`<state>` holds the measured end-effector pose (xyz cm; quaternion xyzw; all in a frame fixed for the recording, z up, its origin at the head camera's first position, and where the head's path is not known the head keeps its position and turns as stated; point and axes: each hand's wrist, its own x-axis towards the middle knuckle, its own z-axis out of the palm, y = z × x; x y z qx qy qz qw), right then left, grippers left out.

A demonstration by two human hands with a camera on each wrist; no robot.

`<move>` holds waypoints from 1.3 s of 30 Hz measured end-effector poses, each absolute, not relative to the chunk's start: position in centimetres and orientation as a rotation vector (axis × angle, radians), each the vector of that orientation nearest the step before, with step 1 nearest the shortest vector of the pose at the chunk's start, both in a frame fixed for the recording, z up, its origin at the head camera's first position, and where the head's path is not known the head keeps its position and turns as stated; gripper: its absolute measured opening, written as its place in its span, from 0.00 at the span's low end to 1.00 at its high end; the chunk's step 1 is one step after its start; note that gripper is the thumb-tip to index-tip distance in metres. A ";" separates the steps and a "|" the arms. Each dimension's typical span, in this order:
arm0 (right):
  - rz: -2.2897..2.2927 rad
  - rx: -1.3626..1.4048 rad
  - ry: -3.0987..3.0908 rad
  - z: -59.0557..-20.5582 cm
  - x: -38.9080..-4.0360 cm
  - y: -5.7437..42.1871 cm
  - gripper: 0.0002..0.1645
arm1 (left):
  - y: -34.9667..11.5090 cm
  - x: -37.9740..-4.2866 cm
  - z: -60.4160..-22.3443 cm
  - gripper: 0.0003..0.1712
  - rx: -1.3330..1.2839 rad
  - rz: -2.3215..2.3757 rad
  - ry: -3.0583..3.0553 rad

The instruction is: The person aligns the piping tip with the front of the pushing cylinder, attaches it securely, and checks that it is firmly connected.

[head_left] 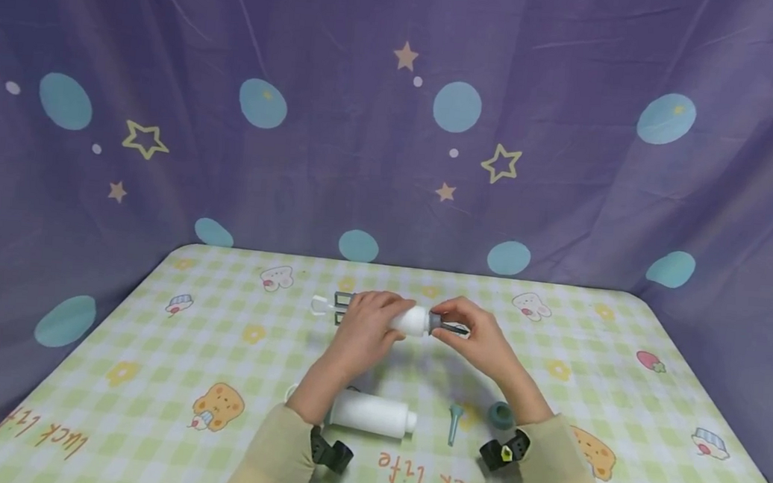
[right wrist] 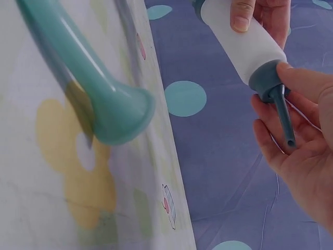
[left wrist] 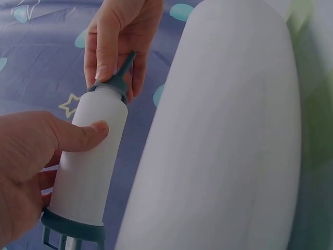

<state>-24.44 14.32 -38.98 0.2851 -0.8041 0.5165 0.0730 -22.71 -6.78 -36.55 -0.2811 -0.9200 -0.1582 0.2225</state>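
My left hand (head_left: pixel 368 326) grips the white barrel of a large syringe-like tube (head_left: pixel 414 321) above the table. Its dark teal finger-grip end and clear plunger handle (head_left: pixel 320 306) point left. At the other end, my right hand (head_left: pixel 477 338) pinches the teal collar (right wrist: pixel 266 78) where it meets the barrel. A thin teal nozzle (right wrist: pixel 283 117) sticks out of that collar, angled past the right fingers. In the left wrist view the thumb lies along the barrel (left wrist: pixel 91 151), with fingers behind it.
A second white tube (head_left: pixel 371 414) lies near the left forearm, partly hidden by it. Right of it lie a loose teal nozzle (head_left: pixel 454 424) and a teal ring-shaped cap (head_left: pixel 501 415). A checked cloth (head_left: pixel 217 349) covers the table, with a purple curtain (head_left: pixel 337 171) behind.
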 end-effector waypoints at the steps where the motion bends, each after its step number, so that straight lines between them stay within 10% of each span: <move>1: 1.551 0.839 -2.428 -39.0 -24.4 14.4 0.16 | -6.8 -22.7 -36.6 0.27 -0.778 -0.435 -2.541; 39: 1.503 0.826 -2.547 -38.9 -24.3 14.7 0.13 | -6.9 -22.5 -36.2 0.27 -0.801 -0.417 -2.477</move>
